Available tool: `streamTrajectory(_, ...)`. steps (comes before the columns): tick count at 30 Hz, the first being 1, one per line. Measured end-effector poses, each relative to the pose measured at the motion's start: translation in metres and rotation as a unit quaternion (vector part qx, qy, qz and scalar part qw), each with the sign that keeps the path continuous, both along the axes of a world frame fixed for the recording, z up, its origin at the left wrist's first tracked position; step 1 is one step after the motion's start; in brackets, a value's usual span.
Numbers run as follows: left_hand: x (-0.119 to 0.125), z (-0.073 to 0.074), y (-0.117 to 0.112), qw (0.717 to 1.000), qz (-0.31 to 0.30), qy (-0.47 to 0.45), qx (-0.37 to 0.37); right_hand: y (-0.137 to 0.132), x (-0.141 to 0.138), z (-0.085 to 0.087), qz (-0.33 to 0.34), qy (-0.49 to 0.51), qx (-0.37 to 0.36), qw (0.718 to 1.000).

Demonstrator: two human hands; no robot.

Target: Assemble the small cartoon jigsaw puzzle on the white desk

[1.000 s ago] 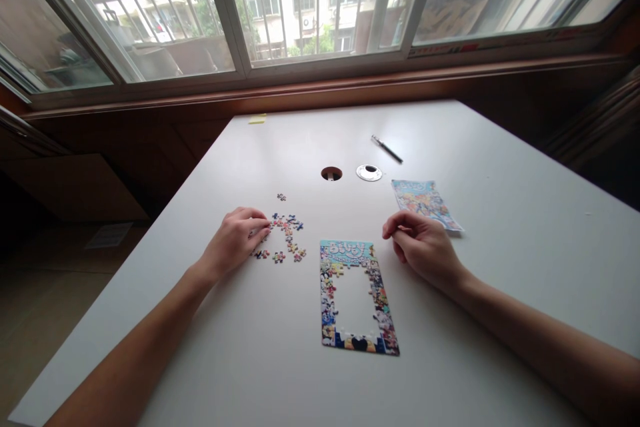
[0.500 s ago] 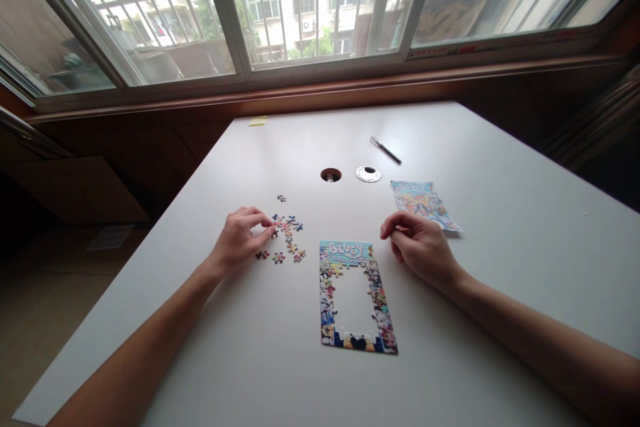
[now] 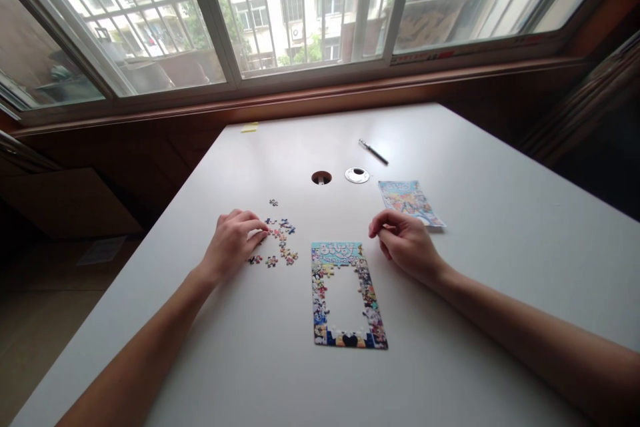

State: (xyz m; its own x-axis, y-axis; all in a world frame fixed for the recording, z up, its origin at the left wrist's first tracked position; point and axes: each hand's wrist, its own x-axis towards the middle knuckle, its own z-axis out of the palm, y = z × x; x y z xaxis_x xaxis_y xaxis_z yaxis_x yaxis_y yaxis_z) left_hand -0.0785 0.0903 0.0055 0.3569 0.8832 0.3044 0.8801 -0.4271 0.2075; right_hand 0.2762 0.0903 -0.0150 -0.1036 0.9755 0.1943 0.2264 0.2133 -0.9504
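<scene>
A part-built jigsaw puzzle (image 3: 349,293) lies on the white table (image 3: 470,260); its colourful border is joined and its middle shows bare table. Loose puzzle pieces (image 3: 281,240) are scattered to its left. My left hand (image 3: 233,243) rests on the table at the left edge of that scatter, fingers curled and fingertips touching the pieces. My right hand (image 3: 405,242) sits just right of the puzzle's top corner, fingers curled in a pinch; whatever is between them is too small to make out.
A printed picture card (image 3: 409,202) lies beyond my right hand. Farther back are a black pen (image 3: 373,151), a round cable hole (image 3: 321,177) and its silver cap (image 3: 357,175). A yellow note (image 3: 249,127) sits at the far edge under the window.
The view has shifted slightly, so everything sits a little further left in the picture. My left fingers have moved slightly among the loose pieces. My right hand keeps its curled pose.
</scene>
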Motion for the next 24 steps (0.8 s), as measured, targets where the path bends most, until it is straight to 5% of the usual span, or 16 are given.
streamTrajectory(8, -0.015, 0.006, 0.000, 0.998, -0.010, -0.045, -0.032, 0.002, -0.001, -0.003, 0.008, 0.003, 0.005, 1.000)
streamTrajectory(14, 0.063, 0.018, -0.024, 0.962, -0.151, -0.228, -0.007, -0.006, -0.003, 0.002, 0.016, -0.066, 0.110, 0.992)
streamTrajectory(18, 0.111, 0.010, -0.037, 0.930, -0.193, -0.311, 0.023, -0.021, -0.009, 0.009, 0.113, -0.134, 0.290, 0.941)
streamTrajectory(21, 0.119, -0.004, -0.041, 0.909, -0.244, -0.336, 0.028, -0.030, -0.016, 0.009, 0.188, -0.162, 0.379, 0.891)
streamTrajectory(24, 0.115, -0.011, -0.043, 0.901, -0.268, -0.342, 0.016, -0.035, -0.020, 0.008, 0.211, -0.166, 0.397, 0.878)
